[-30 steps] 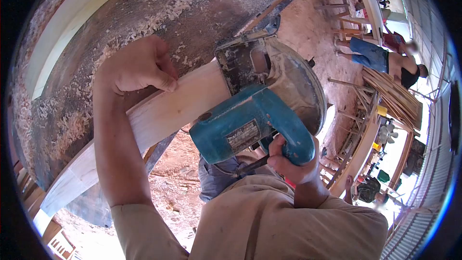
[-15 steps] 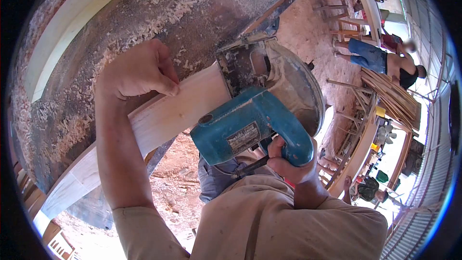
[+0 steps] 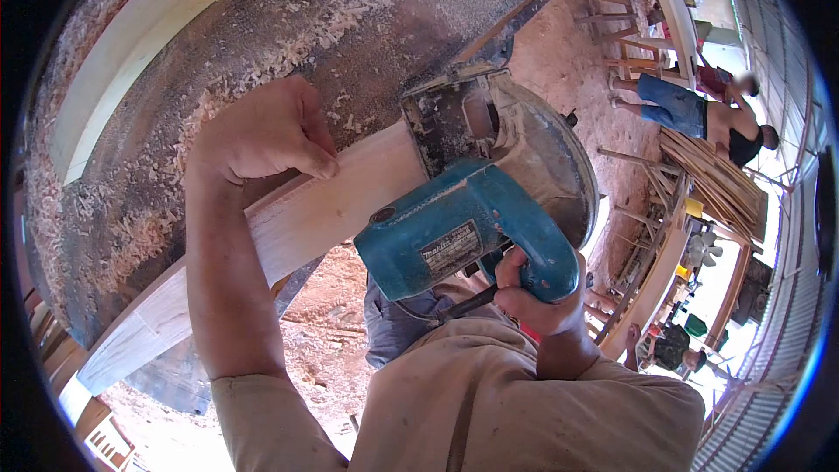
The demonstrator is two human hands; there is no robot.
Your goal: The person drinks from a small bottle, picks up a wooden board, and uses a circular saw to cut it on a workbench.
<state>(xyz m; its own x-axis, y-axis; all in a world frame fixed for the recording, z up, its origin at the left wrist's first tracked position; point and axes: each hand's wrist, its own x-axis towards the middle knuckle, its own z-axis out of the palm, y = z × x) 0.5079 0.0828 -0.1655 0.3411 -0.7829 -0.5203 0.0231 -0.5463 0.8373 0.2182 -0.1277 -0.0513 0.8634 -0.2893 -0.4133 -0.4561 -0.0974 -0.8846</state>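
A teal circular saw (image 3: 428,227) with a dusty round blade guard (image 3: 546,157) rests on a long pale wooden board (image 3: 350,179). My right hand (image 3: 537,297) is wrapped round the saw's rear handle. At the board's far edge, left of the saw's base plate (image 3: 424,131), my left hand (image 3: 271,131) has its fingers curled, with the thumb on the edge. The guard and base hide the blade and its contact with the wood.
Shavings cover the dark worktable (image 3: 384,52). Beyond the board lies a curved pale plank (image 3: 105,92). To the right, people (image 3: 699,114) stand near stacked boards (image 3: 717,179) and wooden frames. Sawdust covers the floor (image 3: 559,61).
The whole view has shifted slightly, so the saw, hands and background all appear a little further right. Both hands keep their hold; no clear saw movement along the board shows.
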